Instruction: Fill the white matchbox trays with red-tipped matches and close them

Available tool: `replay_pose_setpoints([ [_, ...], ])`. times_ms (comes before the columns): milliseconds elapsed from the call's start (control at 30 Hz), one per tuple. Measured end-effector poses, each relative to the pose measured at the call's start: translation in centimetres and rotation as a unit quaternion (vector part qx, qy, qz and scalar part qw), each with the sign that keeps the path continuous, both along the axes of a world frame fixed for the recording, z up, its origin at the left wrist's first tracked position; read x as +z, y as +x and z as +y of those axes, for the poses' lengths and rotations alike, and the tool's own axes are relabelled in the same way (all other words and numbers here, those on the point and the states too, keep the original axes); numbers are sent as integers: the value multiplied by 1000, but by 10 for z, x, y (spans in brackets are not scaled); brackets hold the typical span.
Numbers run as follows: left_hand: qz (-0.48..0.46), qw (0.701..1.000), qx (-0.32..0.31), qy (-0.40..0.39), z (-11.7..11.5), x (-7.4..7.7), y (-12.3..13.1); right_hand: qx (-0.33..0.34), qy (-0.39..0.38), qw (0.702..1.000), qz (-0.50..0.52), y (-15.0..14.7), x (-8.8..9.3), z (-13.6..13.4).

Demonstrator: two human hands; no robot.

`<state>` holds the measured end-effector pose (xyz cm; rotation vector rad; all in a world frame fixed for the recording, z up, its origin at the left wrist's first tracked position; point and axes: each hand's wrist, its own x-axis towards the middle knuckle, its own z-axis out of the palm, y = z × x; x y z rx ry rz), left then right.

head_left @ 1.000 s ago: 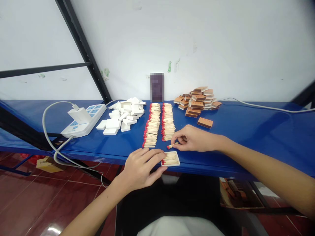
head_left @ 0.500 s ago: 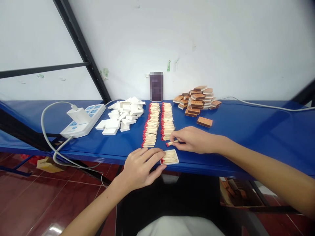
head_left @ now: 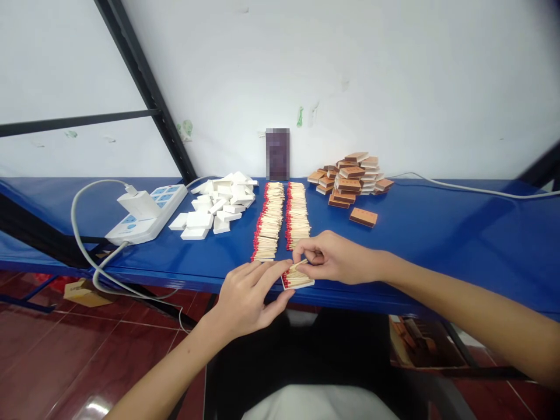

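Observation:
My left hand (head_left: 251, 294) grips the left end of a small white matchbox tray (head_left: 305, 285) between thumb and fingers at the table's front edge. Red-tipped matches (head_left: 292, 279) lie inside the tray. Over it, my right hand (head_left: 330, 256) pinches a few matches (head_left: 300, 264) between thumb and forefinger; how many is hidden. Just beyond the hands run two long rows of matches, a left row (head_left: 269, 224) and a right row (head_left: 298, 213), their red heads pointing left.
White empty trays (head_left: 219, 204) are heaped on the left, near a power strip (head_left: 149, 219) with a plugged-in charger (head_left: 139, 204). Brown matchboxes (head_left: 350, 181) are piled at the back right, with one matchbox (head_left: 363, 217) lying apart. A pixelated dark object (head_left: 277, 154) leans against the wall.
My right hand has moved left and slightly down, carrying its pinched matches from beside the right row to over the tray. My left hand keeps its hold on the tray.

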<state>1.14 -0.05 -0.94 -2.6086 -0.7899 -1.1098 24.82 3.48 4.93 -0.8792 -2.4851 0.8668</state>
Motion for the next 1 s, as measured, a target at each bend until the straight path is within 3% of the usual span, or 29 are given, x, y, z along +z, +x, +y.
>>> replay_pose_setpoints([
  [267, 9, 1000, -2, -11, 0, 1, 0, -13, -12, 999, -33, -5, 0, -5],
  [767, 12, 1000, -13, -13, 1, -1, -1, 33, 94, 995, 19, 2, -4, 2],
  [1000, 9, 1000, -17, -18, 1, -2, -3, 50, 92, 994, 39, 0, -2, 0],
])
